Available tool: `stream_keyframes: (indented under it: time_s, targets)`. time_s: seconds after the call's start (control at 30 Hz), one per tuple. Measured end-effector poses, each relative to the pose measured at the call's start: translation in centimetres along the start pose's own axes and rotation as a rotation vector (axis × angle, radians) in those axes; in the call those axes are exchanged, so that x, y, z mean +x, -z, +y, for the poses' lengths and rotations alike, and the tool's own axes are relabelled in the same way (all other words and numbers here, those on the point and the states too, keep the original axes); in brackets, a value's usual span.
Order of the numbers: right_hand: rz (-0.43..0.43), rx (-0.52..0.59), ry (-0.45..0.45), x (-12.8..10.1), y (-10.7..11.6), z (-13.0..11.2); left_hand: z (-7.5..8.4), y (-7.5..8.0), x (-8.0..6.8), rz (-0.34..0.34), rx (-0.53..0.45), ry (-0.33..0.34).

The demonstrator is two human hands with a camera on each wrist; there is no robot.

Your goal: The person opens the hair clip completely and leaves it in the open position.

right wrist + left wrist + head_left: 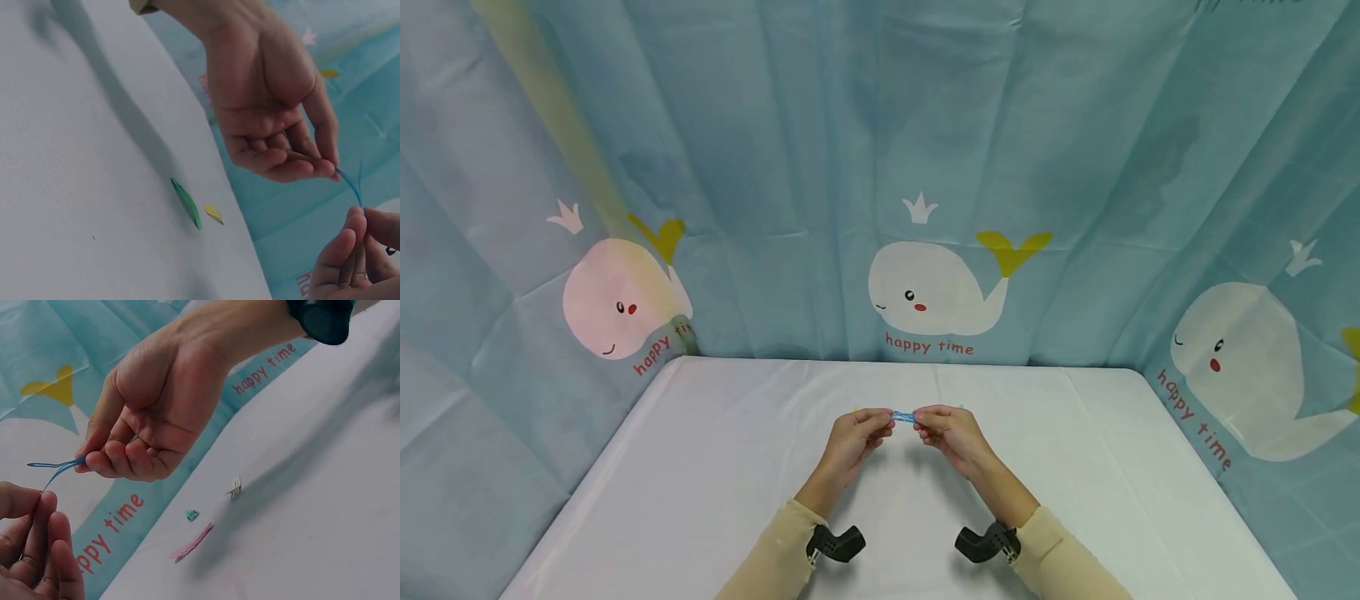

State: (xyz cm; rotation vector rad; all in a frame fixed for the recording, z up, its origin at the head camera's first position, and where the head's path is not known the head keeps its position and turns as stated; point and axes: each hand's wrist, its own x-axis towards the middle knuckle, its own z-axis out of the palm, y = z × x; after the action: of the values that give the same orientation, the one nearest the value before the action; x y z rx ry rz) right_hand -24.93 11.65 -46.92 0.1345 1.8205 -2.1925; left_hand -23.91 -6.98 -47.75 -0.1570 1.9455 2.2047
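Note:
A slim blue snap hair clip (pixel 903 417) is stretched between both hands, above the far part of the table. My left hand (pixel 853 443) pinches one end between thumb and fingers. The opposite end is pinched by my right hand (pixel 957 440). Seen edge-on in the left wrist view, the blue clip (pixel 56 467) splits into two thin strips spread apart. The fingertips hide both of its ends.
On the white table (pixel 715 483) lie a pink clip (pixel 192 544), a small teal piece (pixel 191 515), a small pronged clip (pixel 235 487), a green clip (pixel 187 204) and a yellow clip (pixel 214 214). A blue whale-print curtain (pixel 790 167) surrounds the table.

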Motion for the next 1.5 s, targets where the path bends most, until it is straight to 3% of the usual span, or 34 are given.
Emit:
stream_keyframes:
  time_s: [0.17, 1.23, 1.5]
  targets:
    - [0.030, -0.001, -0.002, 0.07, -0.02, 0.06, 0.09, -0.01, -0.08, 0.028, 0.090, -0.040]
    - [0.015, -0.075, 0.028, 0.27, -0.10, 0.80, -0.27, 0.58, 0.24, 0.037, 0.155, -0.053]
    - [0.014, -0.090, 0.039, 0.83, -0.13, 0.93, -0.03, 0.78, 0.70, 0.052, 0.231, -0.083]
